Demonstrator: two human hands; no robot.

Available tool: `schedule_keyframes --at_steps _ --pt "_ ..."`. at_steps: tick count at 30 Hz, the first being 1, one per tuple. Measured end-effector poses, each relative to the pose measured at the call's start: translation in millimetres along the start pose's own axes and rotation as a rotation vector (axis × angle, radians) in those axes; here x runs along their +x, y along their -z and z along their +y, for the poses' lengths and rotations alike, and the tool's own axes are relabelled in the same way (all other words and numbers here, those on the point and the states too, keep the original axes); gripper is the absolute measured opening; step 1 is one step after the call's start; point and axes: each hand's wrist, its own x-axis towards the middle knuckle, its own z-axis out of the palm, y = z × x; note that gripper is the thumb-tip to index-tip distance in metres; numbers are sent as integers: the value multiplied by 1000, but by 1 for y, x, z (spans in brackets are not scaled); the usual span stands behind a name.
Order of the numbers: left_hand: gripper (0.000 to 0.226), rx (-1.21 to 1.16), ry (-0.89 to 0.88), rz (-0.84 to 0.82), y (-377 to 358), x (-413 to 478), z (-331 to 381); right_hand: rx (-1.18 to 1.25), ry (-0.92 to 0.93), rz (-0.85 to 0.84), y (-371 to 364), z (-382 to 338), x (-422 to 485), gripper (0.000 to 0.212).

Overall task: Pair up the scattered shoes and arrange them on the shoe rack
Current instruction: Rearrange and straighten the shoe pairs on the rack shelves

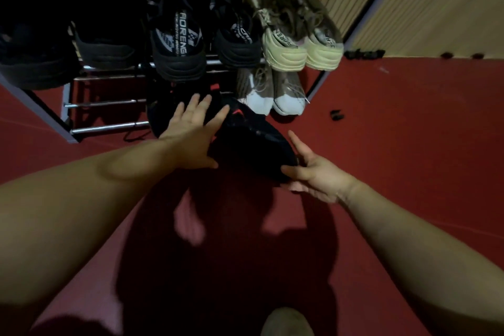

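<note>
1. Where the shoe rack (pixel 109 128) meets the red floor (pixel 395 144) at frame centre, a black shoe (pixel 253 144) with red accents lies between both hands.
2. The left hand (pixel 191 128) rests on it, fingers straight and spread.
3. The right hand (pixel 313 172) touches its near end, fingers loosely extended.
4. Black and beige pairs sit on the shelf above.

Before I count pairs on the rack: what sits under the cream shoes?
Under the cream shoes, on a lower tier, sits a grey-and-white pair, heels outward. Their toes are covered by the cream pair, so the fronts cannot be seen.
</note>
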Motion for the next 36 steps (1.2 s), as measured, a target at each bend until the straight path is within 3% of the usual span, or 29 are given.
schedule_keyframes --at_steps 5,8,10,12,15,23,26,28,32,34,36 --pt "119 241 -298 -56 11 20 14 -76 -86 -201 42 -9 -25 116" --pt "121 260 -452 -209 13 22 22 -63 -139 -312 54 -12 -28 109" --pt "121 152 -453 -334 10 16 24 -48 -163 -365 56 -13 -24 107" --pt "119 23 -390 -360 0 1 22 -56 -170 -385 56 -15 -17 107" --pt "116 -38 -322 -224 -20 -30 14 -145 -182 -346 48 -14 0 99" --pt "109 -155 75 -183 -60 -112 -19 -456 -215 -222 -47 -25 63 39" --pt "107 -198 267 -197 -76 -142 -41 -600 -224 -232 -99 -25 93 60" --pt "105 -210 415 -190 -89 -162 -53 -697 -221 -197 -135 -22 112 61" --pt "95 -417 811 -147 -102 -191 -73 -898 -1 249 -178 -21 139 86" --pt "93 -505 877 -107 -103 -197 -79 -892 41 330 -192 -27 148 94" --pt "93 -566 854 -82 -104 -198 -79 -921 -45 326 -207 -33 159 102"
